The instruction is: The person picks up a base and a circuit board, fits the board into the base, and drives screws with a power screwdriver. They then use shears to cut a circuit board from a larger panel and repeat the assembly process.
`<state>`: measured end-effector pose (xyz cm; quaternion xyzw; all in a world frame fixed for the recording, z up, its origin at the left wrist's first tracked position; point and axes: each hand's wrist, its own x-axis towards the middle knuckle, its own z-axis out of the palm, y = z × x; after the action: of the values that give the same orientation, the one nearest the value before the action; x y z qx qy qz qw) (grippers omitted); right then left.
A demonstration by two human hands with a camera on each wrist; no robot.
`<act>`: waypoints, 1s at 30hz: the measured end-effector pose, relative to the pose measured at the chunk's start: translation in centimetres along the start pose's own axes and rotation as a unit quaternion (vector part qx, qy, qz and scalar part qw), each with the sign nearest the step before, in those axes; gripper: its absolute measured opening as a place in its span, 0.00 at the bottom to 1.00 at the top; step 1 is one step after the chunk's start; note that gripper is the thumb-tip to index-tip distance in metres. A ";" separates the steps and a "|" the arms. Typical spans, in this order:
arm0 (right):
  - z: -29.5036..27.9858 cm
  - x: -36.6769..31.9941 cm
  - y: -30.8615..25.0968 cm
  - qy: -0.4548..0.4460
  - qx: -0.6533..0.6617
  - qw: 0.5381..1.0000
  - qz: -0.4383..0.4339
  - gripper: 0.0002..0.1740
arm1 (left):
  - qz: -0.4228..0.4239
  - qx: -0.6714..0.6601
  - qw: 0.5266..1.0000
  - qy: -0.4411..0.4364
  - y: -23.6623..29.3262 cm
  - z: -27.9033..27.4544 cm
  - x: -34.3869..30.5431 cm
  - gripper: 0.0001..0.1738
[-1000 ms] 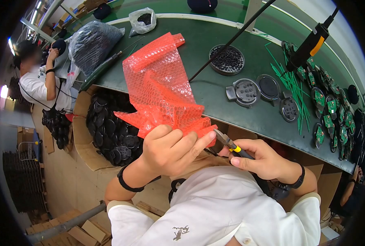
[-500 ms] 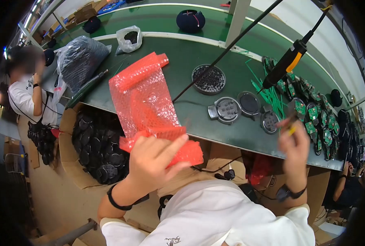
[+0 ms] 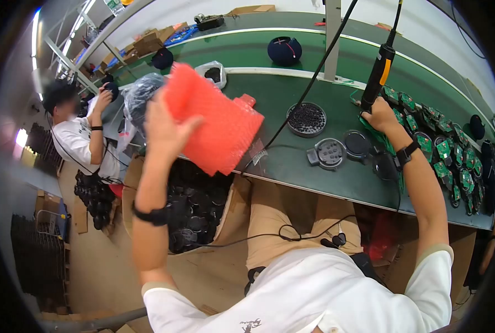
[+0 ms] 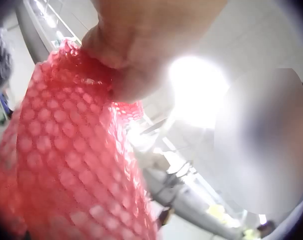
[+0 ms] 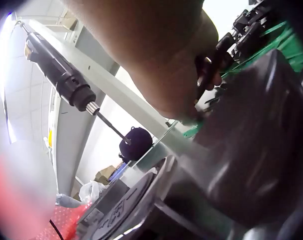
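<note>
My left hand (image 3: 167, 127) grips a folded sheet of red bubble wrap (image 3: 222, 122), raised over the table's left front edge. In the left wrist view the thumb presses on the top of the wrap (image 4: 66, 145). My right hand (image 3: 382, 115) is low over the thin green strips (image 3: 385, 139) at the right of the table, curled round the dark handles of the pliers (image 5: 210, 72). The pliers' tips are hidden. Close by, an electric screwdriver (image 3: 378, 77) hangs down, and the right wrist view shows it apart from the hand.
Round black housings (image 3: 331, 154) and a dish of small black pieces (image 3: 307, 120) stand mid-table. Green circuit boards (image 3: 445, 152) are heaped at the right. Below the edge is a carton of black parts (image 3: 200, 208). A thin cable crosses the lap. Another person (image 3: 72, 136) sits at left.
The left hand has lifted the bubble wrap off the table front, up and leftward. The right hand has carried the pliers away from the wrap to the green strips.
</note>
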<state>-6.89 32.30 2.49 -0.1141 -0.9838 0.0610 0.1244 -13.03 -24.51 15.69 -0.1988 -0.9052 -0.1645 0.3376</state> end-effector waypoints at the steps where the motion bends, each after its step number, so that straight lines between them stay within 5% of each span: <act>1: -0.6 -0.7 0.4 0.005 0.006 1.000 0.002 0.27 | -0.006 0.060 0.997 -0.048 -0.9 3.3 -0.9 0.59; 3: -1.4 -2.2 2.0 0.174 0.059 0.983 -0.024 0.24 | 0.012 0.029 0.990 -0.136 -3.6 10.6 -2.7 0.66; 5: -4.4 -5.4 2.0 0.279 0.112 0.953 -0.021 0.18 | -0.027 -0.010 0.976 -0.214 -3.5 14.2 -3.7 0.54; 6: -7.3 -8.1 -0.1 0.281 0.188 0.941 0.016 0.15 | -0.017 -0.010 0.977 -0.214 -3.7 14.1 -3.0 0.54; 8: -10.3 -14.0 -2.3 0.245 0.367 0.896 0.052 0.11 | -0.092 -0.122 0.968 -0.198 -5.3 13.5 -1.6 0.37; 9: -10.6 -17.0 -2.5 0.209 0.469 0.857 0.053 0.10 | -0.034 -0.165 0.979 -0.118 -5.3 11.3 -0.6 0.21; 10: -12.0 -20.2 -3.9 0.139 0.525 0.836 0.074 0.09 | -0.157 -0.333 0.922 -0.120 -3.9 8.6 0.3 0.20; 12: -13.2 -24.8 -8.0 0.006 0.637 0.764 0.097 0.09 | -0.114 -0.602 0.783 -0.107 3.4 2.1 0.1 0.25; 14: -11.4 -27.5 -11.5 -0.098 0.724 0.683 0.014 0.33 | -0.110 -0.668 0.699 -0.230 13.2 -2.0 -3.3 0.32; 15: -10.9 -28.3 -12.9 -0.107 0.749 0.652 -0.051 0.41 | -0.090 -0.683 0.665 -0.288 13.3 1.0 -7.4 0.36; 16: -9.4 -29.9 -13.9 -0.081 0.724 0.679 -0.092 0.35 | -0.004 -0.561 0.761 -0.327 17.4 1.2 -13.0 0.38; 17: -4.7 -32.6 -13.7 -0.089 0.584 0.774 -0.229 0.28 | 0.116 -0.443 0.809 -0.369 24.0 2.4 -18.6 0.41; 18: -3.9 -33.6 -13.3 -0.088 0.662 0.734 -0.119 0.21 | 0.092 -0.449 0.787 -0.413 26.3 3.5 -20.4 0.40; 20: -0.1 -37.1 -10.9 -0.054 0.668 0.741 -0.047 0.22 | 0.085 -0.448 0.755 -0.471 28.7 5.0 -21.9 0.40; 22: 2.2 -40.7 -8.4 0.007 0.667 0.743 0.052 0.23 | 0.236 -0.408 0.746 -0.470 30.3 5.0 -22.3 0.32; 23: 2.7 -42.6 -7.0 0.054 0.657 0.745 0.106 0.25 | 0.241 -0.409 0.736 -0.482 30.6 5.2 -22.2 0.32; 25: 4.5 -46.1 -3.4 0.161 0.694 0.669 0.212 0.29 | 0.275 -0.376 0.763 -0.447 30.2 6.0 -21.2 0.21; 27: 6.6 -48.7 2.2 0.250 0.651 0.617 0.364 0.34 | 0.129 -0.398 0.781 -0.463 29.8 6.6 -20.5 0.11; 29: 5.9 -49.9 8.9 0.211 0.359 0.797 0.437 0.35 | 0.108 -0.427 0.774 -0.455 29.5 7.0 -19.3 0.10; 30: 7.1 -50.1 11.4 0.170 0.302 0.809 0.475 0.34 | 0.101 -0.427 0.784 -0.439 29.6 7.1 -18.9 0.08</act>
<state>40.87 30.67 -17.56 -0.5325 -0.7017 0.3866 0.2732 10.11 -0.50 2.64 -0.4637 -0.7674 -0.3944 -0.2013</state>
